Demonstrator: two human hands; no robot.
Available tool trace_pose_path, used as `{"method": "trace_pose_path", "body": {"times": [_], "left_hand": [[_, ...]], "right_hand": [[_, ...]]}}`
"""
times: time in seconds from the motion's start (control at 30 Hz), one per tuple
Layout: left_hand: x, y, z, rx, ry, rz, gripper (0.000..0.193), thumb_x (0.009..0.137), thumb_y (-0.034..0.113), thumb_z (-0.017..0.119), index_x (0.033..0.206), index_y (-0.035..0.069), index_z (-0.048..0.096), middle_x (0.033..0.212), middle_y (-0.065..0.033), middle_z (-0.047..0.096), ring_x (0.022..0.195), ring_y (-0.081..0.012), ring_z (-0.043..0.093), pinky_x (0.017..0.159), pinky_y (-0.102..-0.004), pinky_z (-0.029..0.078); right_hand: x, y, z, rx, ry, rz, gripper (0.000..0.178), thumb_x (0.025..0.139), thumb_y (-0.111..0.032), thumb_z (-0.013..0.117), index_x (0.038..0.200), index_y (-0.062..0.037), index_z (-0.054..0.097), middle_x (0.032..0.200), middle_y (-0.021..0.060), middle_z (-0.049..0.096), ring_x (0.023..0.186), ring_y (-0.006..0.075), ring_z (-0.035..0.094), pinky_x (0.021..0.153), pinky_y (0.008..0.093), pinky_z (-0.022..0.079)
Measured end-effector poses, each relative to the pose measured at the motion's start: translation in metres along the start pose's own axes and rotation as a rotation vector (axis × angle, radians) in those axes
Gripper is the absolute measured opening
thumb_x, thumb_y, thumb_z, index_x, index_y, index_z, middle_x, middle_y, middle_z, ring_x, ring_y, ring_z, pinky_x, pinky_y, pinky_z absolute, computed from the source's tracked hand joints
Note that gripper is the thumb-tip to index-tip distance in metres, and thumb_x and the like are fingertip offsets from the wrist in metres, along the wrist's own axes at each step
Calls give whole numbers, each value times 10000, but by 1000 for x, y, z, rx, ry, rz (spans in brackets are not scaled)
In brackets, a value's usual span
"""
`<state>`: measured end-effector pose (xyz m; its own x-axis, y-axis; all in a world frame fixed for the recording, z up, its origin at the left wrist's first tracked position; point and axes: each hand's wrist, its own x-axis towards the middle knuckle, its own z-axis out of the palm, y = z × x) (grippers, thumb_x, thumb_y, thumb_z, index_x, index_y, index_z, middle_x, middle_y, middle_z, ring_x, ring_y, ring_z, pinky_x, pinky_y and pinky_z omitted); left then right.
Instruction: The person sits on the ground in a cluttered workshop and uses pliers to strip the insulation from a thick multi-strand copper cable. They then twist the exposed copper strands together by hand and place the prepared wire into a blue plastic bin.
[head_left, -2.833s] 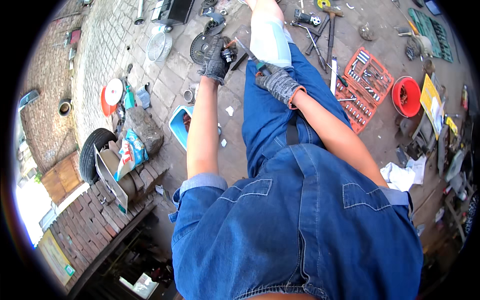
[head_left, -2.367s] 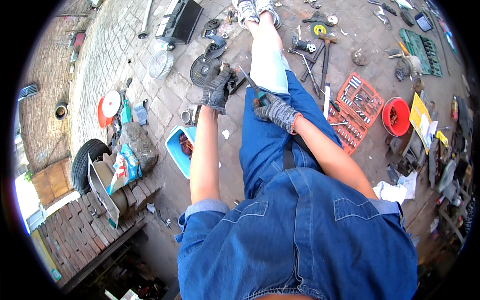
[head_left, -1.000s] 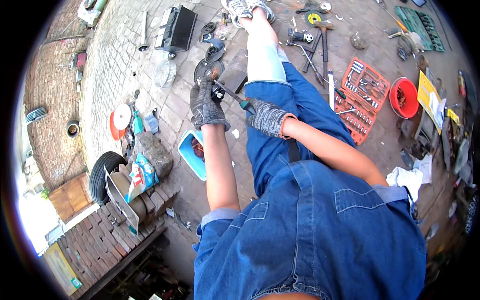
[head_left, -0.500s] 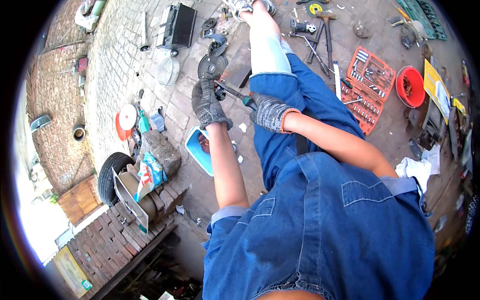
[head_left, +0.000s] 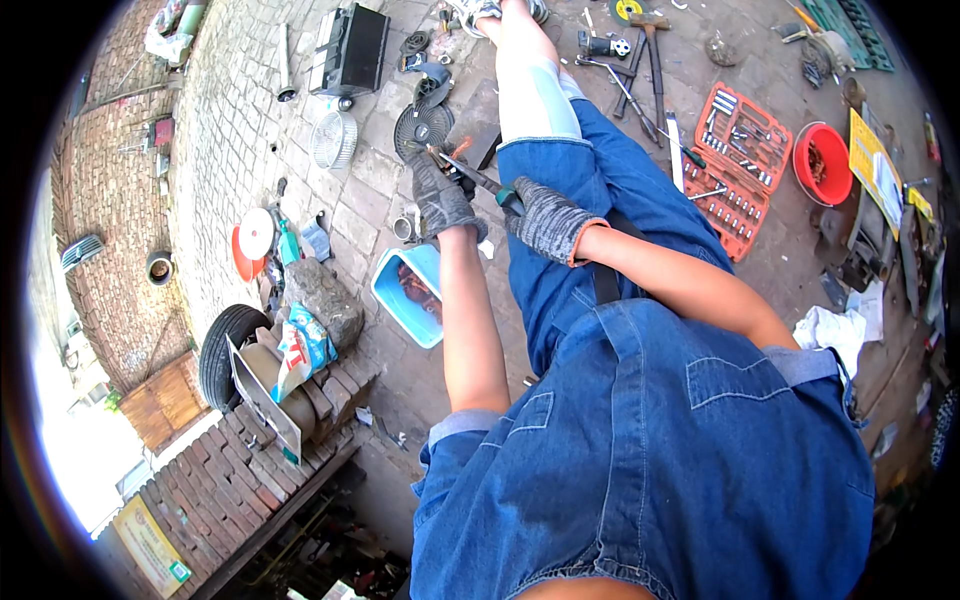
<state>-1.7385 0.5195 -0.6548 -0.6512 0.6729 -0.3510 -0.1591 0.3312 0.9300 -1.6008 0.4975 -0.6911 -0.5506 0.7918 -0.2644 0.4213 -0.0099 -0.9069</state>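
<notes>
My right hand (head_left: 550,220), in a grey knit glove with an orange cuff, grips the handle of a screwdriver (head_left: 472,174). Its long metal shaft slants toward the upper left, with the tip beside my left hand. My left hand (head_left: 443,200), gloved in dark grey, is closed around a small dark part, mostly hidden by the fingers; a reddish bit shows near it. Just beyond lies a black fan-like grille (head_left: 423,128). Below the left wrist sit a small metal ring piece (head_left: 403,228) and a light-blue tub (head_left: 387,290) containing reddish-brown scraps.
To the right are an orange socket set case (head_left: 735,235), a red bucket (head_left: 846,185) and a hammer (head_left: 655,75). A black box (head_left: 350,50) and a clear fan wheel (head_left: 334,139) lie at the upper left. A tyre (head_left: 215,365) and a rock (head_left: 325,305) stand left.
My left hand has shifted right and slightly nearer, turning a little. The metal ring piece and more of the blue tub now show. My right hand still grips the screwdriver.
</notes>
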Motion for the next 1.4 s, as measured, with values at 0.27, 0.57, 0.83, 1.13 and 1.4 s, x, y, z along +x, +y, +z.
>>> {"method": "trace_pose_path", "body": {"times": [0.27, 0.57, 0.83, 1.13, 1.4], "left_hand": [[42, -49, -22, 947, 79, 804, 395, 924, 341, 323, 894, 19, 551, 809, -188, 589, 708, -373, 563, 653, -428, 437], [42, -36, -41, 834, -146, 704, 336, 924, 332, 372, 924, 36, 532, 724, -123, 578, 657, -282, 563, 607, -392, 431], [38, -39, -29, -185, -219, -101, 470, 894, 524, 336, 931, 103, 542, 811, -41, 588, 668, -173, 550, 526, -293, 450], [64, -20, -23, -59, -105, -450, 605, 829, 632, 338, 865, 65, 547, 686, -58, 575, 541, -181, 525, 421, -275, 410], [84, -61, -10, 555, -47, 266, 680, 736, 427, 633, 1203, -7, 395, 941, -157, 605, 789, -294, 595, 681, -379, 470]], "right_hand": [[22, 29, 17, 141, -191, 49, 261, 753, -193, 582, 939, -12, 548, 761, 171, 583, 717, 309, 567, 686, 363, 455], [23, 30, 12, 240, -329, 109, 297, 764, -265, 602, 900, -3, 569, 722, 174, 593, 696, 299, 586, 654, 368, 471], [16, 30, 23, 151, -113, 8, 279, 774, -239, 566, 918, 0, 571, 762, 213, 601, 728, 345, 597, 668, 390, 478], [11, 23, 15, 135, -122, 74, 282, 772, -221, 560, 949, -1, 560, 810, 201, 598, 773, 334, 591, 702, 381, 468], [32, 53, 30, -549, -192, -459, 164, 754, -134, 505, 810, -36, 624, 673, 164, 615, 623, 320, 602, 563, 442, 471]]}}
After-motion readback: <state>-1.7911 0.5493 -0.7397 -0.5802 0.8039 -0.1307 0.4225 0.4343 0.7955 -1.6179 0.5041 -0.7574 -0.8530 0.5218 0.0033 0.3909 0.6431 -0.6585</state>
